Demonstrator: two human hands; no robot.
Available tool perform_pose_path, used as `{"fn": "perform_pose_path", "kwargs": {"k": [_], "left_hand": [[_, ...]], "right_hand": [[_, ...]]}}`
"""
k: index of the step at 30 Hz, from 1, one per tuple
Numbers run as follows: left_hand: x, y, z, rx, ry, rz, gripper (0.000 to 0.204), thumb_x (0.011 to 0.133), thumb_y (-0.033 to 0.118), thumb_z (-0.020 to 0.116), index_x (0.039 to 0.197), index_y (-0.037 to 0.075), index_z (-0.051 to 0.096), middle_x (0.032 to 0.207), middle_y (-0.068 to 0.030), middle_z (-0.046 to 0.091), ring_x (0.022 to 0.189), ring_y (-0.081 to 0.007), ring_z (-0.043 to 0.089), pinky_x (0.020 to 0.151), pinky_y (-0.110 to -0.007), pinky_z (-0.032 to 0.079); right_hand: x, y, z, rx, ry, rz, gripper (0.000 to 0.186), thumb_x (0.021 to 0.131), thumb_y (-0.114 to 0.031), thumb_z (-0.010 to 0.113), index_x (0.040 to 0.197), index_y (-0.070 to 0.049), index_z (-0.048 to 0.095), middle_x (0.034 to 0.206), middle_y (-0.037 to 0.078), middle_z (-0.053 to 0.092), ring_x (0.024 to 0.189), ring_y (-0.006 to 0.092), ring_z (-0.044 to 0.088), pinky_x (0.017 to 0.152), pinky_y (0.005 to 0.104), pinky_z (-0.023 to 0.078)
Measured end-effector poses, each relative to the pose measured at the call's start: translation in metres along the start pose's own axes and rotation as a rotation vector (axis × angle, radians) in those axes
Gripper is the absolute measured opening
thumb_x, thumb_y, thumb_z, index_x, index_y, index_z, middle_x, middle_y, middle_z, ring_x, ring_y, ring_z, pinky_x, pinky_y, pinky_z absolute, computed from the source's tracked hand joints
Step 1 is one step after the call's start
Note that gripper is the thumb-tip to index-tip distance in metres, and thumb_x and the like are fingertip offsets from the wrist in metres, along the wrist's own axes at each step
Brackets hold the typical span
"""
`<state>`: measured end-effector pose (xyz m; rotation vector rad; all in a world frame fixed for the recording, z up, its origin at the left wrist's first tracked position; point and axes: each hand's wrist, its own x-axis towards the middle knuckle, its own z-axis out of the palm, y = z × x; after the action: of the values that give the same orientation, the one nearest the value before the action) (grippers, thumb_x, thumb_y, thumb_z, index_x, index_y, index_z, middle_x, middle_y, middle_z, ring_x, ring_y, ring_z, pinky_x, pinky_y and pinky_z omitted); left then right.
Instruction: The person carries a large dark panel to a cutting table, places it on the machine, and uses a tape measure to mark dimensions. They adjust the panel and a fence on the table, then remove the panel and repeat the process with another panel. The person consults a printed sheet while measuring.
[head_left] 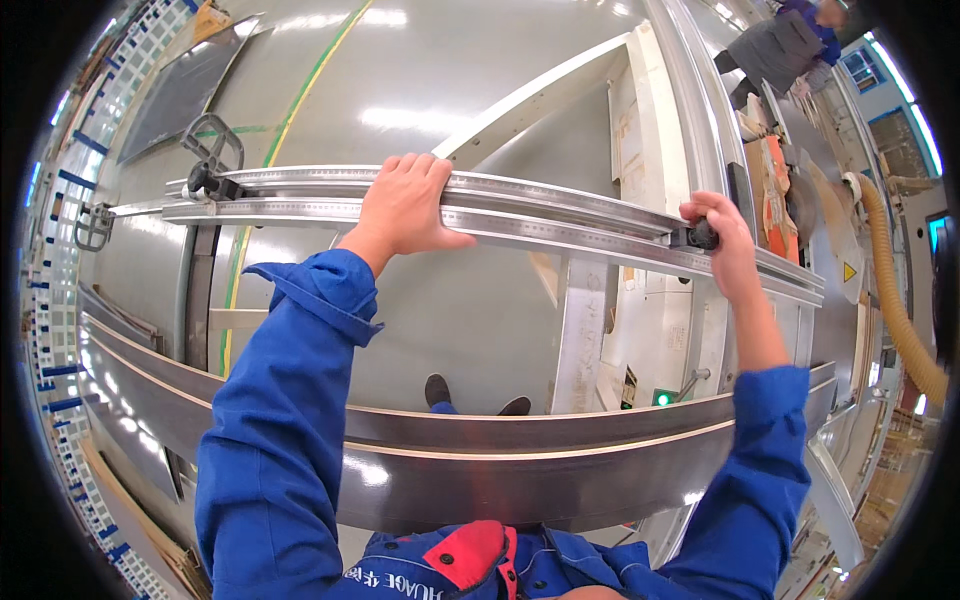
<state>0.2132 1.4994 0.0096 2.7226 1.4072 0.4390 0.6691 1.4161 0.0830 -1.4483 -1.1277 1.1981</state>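
Observation:
A long aluminium fence with scaled rails [540, 212] lies crosswise before me. My left hand [405, 205] grips it near the middle, fingers over the far rail and thumb along the near one. At its right part my right hand [725, 240] has its fingers round a black knob [703, 234] on a clamp block. A flip stop with a looped handle [208, 165] sits on the fence's left end.
Dark boards [520, 475] lie crosswise below my forearms. A white machine frame [540, 95] stands beyond the fence. A yellow hose [880, 260] curves at the right. A co-worker in blue [800, 45] is at the upper right. My shoes show on the floor below.

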Motion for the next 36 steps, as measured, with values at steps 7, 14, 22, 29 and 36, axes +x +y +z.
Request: {"fn": "perform_pose_path", "kwargs": {"k": [7,14,22,29,36], "left_hand": [[-0.002,0.0,0.001,-0.037,0.032,-0.01,0.083,0.064,0.065,0.09,0.117,0.007,0.065,0.106,-0.0089,0.065,0.106,-0.0295,0.062,0.101,-0.041,0.045],[-0.002,-0.005,0.001,-0.098,0.095,0.032,0.078,0.074,0.067,0.084,0.12,0.007,0.066,0.108,-0.0097,0.067,0.106,-0.0301,0.063,0.1,-0.042,0.045],[-0.003,-0.003,0.009,-0.017,0.063,0.005,0.069,0.091,0.068,0.069,0.124,0.007,0.069,0.105,-0.0129,0.064,0.102,-0.0347,0.059,0.096,-0.045,0.044],[-0.003,-0.003,0.011,0.017,0.053,0.017,0.067,0.093,0.066,0.069,0.124,0.007,0.069,0.105,-0.0125,0.064,0.099,-0.034,0.058,0.092,-0.045,0.044],[-0.002,0.0,0.007,0.04,0.01,0.004,0.067,0.093,0.065,0.068,0.126,0.007,0.068,0.105,-0.0129,0.064,0.1,-0.0344,0.058,0.094,-0.045,0.044]], "right_hand": [[0.052,0.019,0.105,-0.012,-0.373,-0.192,0.042,0.107,-0.028,0.05,0.081,-0.001,0.069,0.071,0.008,0.064,0.067,0.0144,0.058,0.069,0.0298,0.047],[0.059,0.0,0.278,0.237,-0.448,-0.273,0.032,0.107,-0.027,0.058,0.123,-0.002,0.072,0.103,0.006,0.071,0.097,0.0132,0.062,0.083,0.0301,0.049],[0.041,0.053,0.203,-0.965,-0.062,-0.499,0.063,0.087,-0.063,0.076,0.13,-0.017,0.074,0.114,0.008,0.074,0.109,0.0302,0.066,0.105,0.0457,0.042],[0.046,0.058,0.215,-1.014,-0.041,-0.475,0.063,0.086,-0.072,0.071,0.124,-0.022,0.079,0.103,0.006,0.075,0.103,0.0282,0.067,0.101,0.0437,0.042],[0.044,0.055,0.216,-1.022,-0.034,-0.469,0.066,0.087,-0.075,0.069,0.124,-0.022,0.079,0.103,0.006,0.075,0.104,0.0281,0.067,0.101,0.0433,0.041]]}}
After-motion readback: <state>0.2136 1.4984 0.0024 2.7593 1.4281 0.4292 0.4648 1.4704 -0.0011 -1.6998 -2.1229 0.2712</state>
